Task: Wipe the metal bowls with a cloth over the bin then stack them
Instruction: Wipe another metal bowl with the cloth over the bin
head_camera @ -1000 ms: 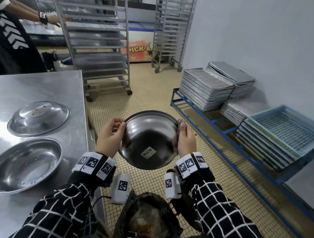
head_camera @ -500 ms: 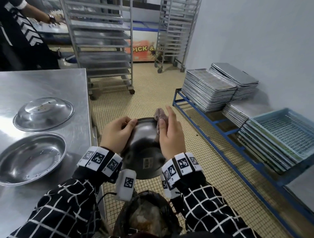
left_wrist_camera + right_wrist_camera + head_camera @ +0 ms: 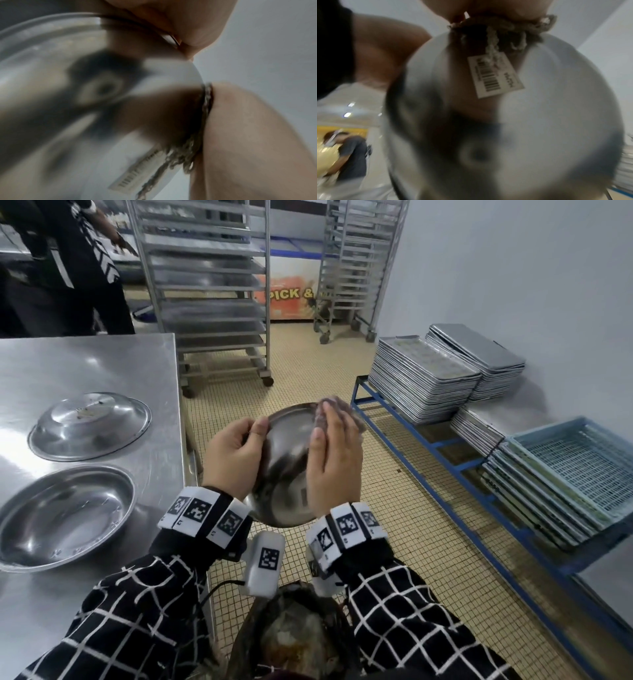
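Note:
I hold a metal bowl [image 3: 286, 470] tilted above the bin [image 3: 301, 642], its labelled outer side towards me. My left hand [image 3: 236, 457] grips its left rim, thumb over the edge. My right hand [image 3: 334, 460] lies flat on the bowl's outer wall and presses a greyish cloth [image 3: 337, 409] against it; the cloth shows past the fingertips. In the left wrist view the bowl [image 3: 85, 94] fills the picture, with the cloth [image 3: 197, 148] squeezed under the right hand. The right wrist view shows the cloth [image 3: 501, 31] bunched above a barcode label [image 3: 494, 75] on the bowl [image 3: 539, 121].
On the steel table [image 3: 85, 361] to my left lie an upside-down bowl [image 3: 90, 424] and an upright one [image 3: 65, 508]. A blue rack [image 3: 428, 443] with stacked trays and crates runs along the right wall. Tray trolleys and another person stand at the back.
My right hand left the bowl's right edge, came onto its outer wall with the cloth and slid towards the far rim. The bowl has tipped and risen slightly.

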